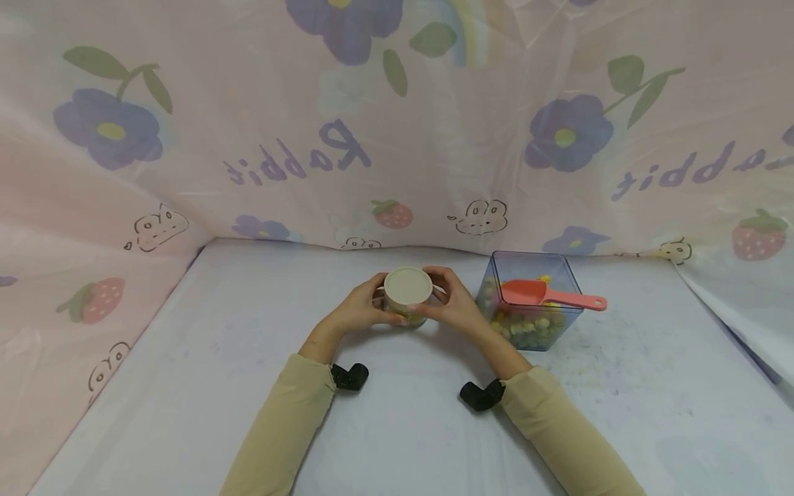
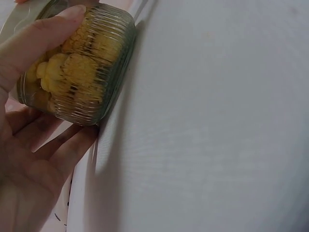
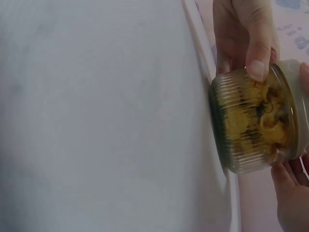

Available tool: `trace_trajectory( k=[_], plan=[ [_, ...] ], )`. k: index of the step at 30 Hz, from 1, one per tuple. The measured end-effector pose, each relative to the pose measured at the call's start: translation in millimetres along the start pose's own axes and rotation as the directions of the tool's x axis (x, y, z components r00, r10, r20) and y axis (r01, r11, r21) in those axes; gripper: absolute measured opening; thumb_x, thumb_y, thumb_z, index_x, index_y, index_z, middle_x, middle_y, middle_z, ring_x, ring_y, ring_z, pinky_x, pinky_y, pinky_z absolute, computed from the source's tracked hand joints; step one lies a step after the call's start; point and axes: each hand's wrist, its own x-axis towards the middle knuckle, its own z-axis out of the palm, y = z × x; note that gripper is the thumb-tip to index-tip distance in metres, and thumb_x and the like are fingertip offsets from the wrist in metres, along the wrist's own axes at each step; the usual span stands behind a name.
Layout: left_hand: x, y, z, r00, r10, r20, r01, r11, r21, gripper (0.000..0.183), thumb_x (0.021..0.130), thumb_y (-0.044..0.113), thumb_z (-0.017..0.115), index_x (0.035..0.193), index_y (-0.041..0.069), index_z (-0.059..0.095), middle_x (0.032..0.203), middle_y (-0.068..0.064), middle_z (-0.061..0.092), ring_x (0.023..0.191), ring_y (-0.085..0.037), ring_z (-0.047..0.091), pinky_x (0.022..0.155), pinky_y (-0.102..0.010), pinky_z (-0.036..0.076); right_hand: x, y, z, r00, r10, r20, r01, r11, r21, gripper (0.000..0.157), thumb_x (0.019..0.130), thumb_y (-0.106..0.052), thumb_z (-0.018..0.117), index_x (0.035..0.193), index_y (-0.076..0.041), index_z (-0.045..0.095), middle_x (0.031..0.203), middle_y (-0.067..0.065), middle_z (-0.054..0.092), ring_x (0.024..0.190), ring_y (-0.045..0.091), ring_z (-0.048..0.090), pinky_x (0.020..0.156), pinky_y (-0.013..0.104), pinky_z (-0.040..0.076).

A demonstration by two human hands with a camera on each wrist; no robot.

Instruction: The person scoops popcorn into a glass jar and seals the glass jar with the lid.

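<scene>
A ribbed clear glass jar with a flat cream lid stands upright on the white table, with yellow clumped pieces inside. From the left, my left hand grips it, the thumb lying across the glass front. My right hand holds the jar from the other side, its thumb at the lid's front edge and its fingers curled round behind. In the right wrist view only part of the right hand shows at the lower right. The far fingers are partly hidden by the jar.
Right of the jar stands a clear bluish square container, partly filled with yellowish pieces. A coral scoop lies across it, its handle jutting past the right rim. A printed pink curtain hangs along the back of the table.
</scene>
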Motion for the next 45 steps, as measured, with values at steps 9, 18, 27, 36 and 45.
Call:
trace_trajectory(
  k=[9,18,27,36,45],
  plan=[
    [-0.1,0.4,0.1,1.0,0.002,0.002,-0.002,1.0,-0.004,0.087,0.072,0.008,0.084,0.144,0.007,0.036,0.146,-0.013,0.042,0.137,-0.035,0.038,0.11,-0.043,0.037,-0.4,3.1,-0.6,1.0,-0.011,0.014,0.011,1.0,0.021,0.075,0.077,0.003,0.076,0.138,0.007,0.032,0.142,0.025,0.038,0.136,0.038,0.034,0.116,0.047,0.027],
    [-1.0,-1.0,0.5,1.0,-0.011,0.005,0.011,1.0,0.011,0.086,0.073,0.013,0.084,0.144,0.009,0.036,0.146,-0.012,0.043,0.137,-0.035,0.038,0.11,-0.044,0.037,0.7,9.3,-9.8,0.978,-0.115,0.172,0.091,0.986,0.14,0.074,0.088,0.007,0.06,0.147,0.012,0.016,0.154,0.032,0.016,0.145,0.04,0.014,0.118,0.051,0.011],
    [-0.9,-0.5,1.3,1.0,-0.011,0.002,0.011,1.0,0.004,0.085,0.072,0.011,0.085,0.143,0.008,0.037,0.146,-0.012,0.043,0.137,-0.034,0.039,0.11,-0.043,0.037,0.3,8.2,-9.7,0.991,-0.073,0.113,0.06,0.991,0.121,0.068,0.085,0.013,0.06,0.144,0.011,0.029,0.149,0.029,0.032,0.141,0.04,0.027,0.116,0.047,0.021],
    [-0.3,-0.6,1.1,1.0,-0.006,-0.001,0.006,1.0,-0.011,0.087,0.072,0.008,0.084,0.144,0.008,0.035,0.147,-0.012,0.042,0.137,-0.033,0.038,0.111,-0.041,0.037,0.1,5.2,-1.3,1.0,-0.016,-0.013,0.015,1.0,-0.017,0.071,0.076,0.006,0.075,0.136,0.008,0.036,0.138,0.025,0.041,0.132,0.038,0.039,0.114,0.045,0.032],
    [-0.1,-0.9,1.8,1.0,-0.018,-0.007,0.018,1.0,-0.009,0.085,0.072,0.007,0.084,0.143,0.008,0.037,0.146,-0.012,0.042,0.137,-0.033,0.038,0.11,-0.042,0.037,-1.7,4.8,-4.5,0.997,-0.009,0.074,0.007,1.0,0.024,0.094,0.082,-0.002,0.073,0.151,0.004,0.009,0.153,0.028,0.02,0.143,0.039,0.021,0.118,0.051,0.018]
  ],
)
